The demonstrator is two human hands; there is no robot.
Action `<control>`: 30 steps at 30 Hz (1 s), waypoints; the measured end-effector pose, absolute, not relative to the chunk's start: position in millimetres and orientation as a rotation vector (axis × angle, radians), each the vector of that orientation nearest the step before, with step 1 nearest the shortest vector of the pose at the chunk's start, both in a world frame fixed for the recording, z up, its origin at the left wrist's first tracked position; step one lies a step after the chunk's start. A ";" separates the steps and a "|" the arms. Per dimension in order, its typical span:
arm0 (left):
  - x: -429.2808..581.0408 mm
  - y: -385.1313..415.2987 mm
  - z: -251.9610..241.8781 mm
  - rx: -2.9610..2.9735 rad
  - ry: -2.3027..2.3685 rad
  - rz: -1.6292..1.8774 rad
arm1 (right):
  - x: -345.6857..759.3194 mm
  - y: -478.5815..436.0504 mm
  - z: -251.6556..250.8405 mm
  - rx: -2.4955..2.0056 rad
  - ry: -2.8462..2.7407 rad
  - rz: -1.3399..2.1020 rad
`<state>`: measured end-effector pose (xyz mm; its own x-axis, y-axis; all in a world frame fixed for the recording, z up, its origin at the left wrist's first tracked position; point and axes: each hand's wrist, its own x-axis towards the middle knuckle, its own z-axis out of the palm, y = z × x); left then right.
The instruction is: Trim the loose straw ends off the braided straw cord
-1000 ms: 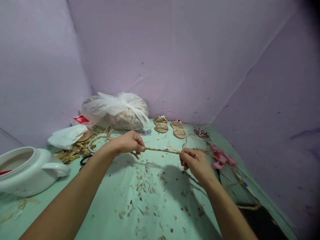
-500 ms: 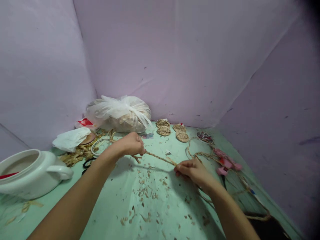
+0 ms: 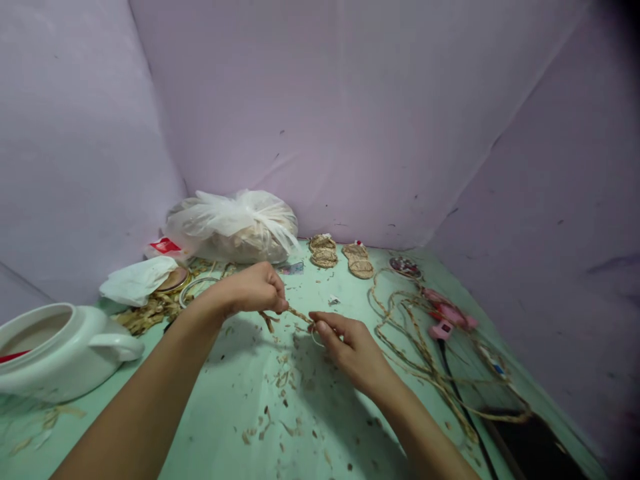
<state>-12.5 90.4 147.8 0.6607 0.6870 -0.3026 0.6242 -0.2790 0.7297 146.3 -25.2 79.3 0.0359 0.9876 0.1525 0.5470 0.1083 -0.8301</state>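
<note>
My left hand (image 3: 260,288) is closed in a fist around a braided straw cord (image 3: 299,313). Loose strands of the cord (image 3: 269,322) hang out below that fist. Just to the right, my right hand (image 3: 350,347) pinches the same cord between thumb and fingertips, leaving a short stretch between the hands. A thin pale loop (image 3: 317,337) curls beneath my right fingertips; what it is made of I cannot make out. More straw cord (image 3: 417,343) lies in loose loops on the green surface at the right. Whether it joins the held piece is hidden.
A white pot (image 3: 55,360) stands at the left. Behind lie a tied plastic bag (image 3: 235,230), two small woven sandals (image 3: 324,252) and a dish of beads (image 3: 405,267). A pink tool (image 3: 447,319) with a black cable sits right. Straw scraps (image 3: 285,377) litter the green surface (image 3: 220,427).
My right hand has moved left toward my left hand, so the stretch of cord between them is shorter. The thin pale loop now shows. The cord loops at the right are more exposed.
</note>
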 end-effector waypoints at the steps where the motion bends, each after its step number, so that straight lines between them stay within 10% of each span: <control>1: -13.0 92.1 146.5 1.994 1.014 0.093 | 144.4 -24.6 75.1 -1.531 -1.621 0.759; 30: 5.2 83.0 131.6 2.203 0.938 0.920 | 157.1 -17.3 71.0 -1.083 -0.769 1.359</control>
